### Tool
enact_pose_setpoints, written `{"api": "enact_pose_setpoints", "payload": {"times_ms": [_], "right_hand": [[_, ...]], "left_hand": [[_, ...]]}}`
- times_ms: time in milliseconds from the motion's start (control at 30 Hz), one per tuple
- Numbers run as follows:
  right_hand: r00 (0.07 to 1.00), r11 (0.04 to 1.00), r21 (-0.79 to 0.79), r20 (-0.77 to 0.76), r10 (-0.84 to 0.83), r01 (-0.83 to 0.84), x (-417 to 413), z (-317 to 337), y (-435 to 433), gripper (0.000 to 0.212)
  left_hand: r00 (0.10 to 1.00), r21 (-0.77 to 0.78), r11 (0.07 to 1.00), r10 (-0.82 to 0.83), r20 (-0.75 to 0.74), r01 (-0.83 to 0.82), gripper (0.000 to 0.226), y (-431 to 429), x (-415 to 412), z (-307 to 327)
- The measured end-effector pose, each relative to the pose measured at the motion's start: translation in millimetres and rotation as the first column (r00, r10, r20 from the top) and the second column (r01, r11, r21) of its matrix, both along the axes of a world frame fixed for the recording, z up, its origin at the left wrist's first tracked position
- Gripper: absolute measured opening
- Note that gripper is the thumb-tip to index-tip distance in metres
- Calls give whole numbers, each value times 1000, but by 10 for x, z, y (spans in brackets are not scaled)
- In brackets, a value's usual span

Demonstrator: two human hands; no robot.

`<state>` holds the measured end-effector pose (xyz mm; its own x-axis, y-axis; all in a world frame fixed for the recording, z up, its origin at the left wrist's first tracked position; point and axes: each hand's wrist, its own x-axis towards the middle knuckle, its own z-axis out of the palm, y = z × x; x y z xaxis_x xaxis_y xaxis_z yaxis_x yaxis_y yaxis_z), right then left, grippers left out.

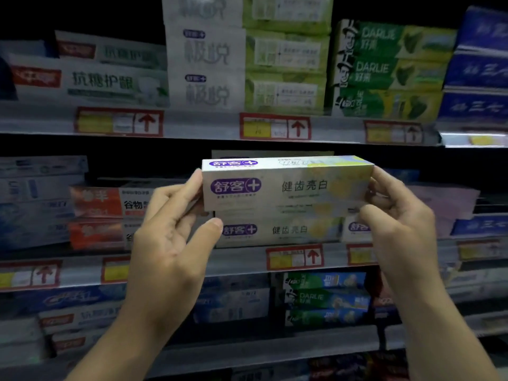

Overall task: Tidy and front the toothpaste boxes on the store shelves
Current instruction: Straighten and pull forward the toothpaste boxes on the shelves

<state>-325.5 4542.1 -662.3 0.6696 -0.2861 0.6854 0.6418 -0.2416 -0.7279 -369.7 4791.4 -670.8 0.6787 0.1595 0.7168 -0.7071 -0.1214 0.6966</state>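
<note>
The left hand point(170, 237) and right hand point(398, 215) pinch a box point(286, 185) by its short ends with curled fingers point(192, 185), level above its twin point(277, 231) at the front edge of the shelf point(239, 261); it looks light, stiff yet crushable, best held endwise.

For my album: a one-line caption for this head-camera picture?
Left hand and right hand hold a white toothpaste box by its ends above a matching box.

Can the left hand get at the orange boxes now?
Probably yes, once freed: the left hand holds the white box, but the orange boxes sit just beside it, nothing else in front.
</note>
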Motion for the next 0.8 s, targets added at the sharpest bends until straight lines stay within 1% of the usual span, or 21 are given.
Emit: {"api": "enact_pose_setpoints", "payload": {"times_ms": [167, 267, 400, 467, 667, 800], "right_hand": [[1000, 1000, -9, -27, -9, 9, 158, 100, -38, 61], [998, 1000, -27, -64, -6, 4, 232, 129, -35, 62], [989, 995, -102, -146, -18, 3, 267, 71, 52, 67], [985, 992, -127, -165, -40, 18, 261, 35, 62, 69], [972, 990, -142, -231, -45, 12, 233, 62, 54, 68], [961, 973, -228, -266, -75, 13, 190, 66, 51, 71]], "left_hand": [[998, 48, 997, 64, -24, -62, 55, 33, 194, 180], [993, 51, 994, 99, -58, -96, 53, 51, 330, 197], [984, 29, 995, 97, -150, -94, 64, -14, 460, 180], [979, 45, 994, 103, -177, -96, 63, -30, 488, 178], [948, 192, 970, 195, -251, -148, 63, -3, 517, 204], [943, 260, 957, 200, -265, -130, 68, 71, 482, 212]]}}
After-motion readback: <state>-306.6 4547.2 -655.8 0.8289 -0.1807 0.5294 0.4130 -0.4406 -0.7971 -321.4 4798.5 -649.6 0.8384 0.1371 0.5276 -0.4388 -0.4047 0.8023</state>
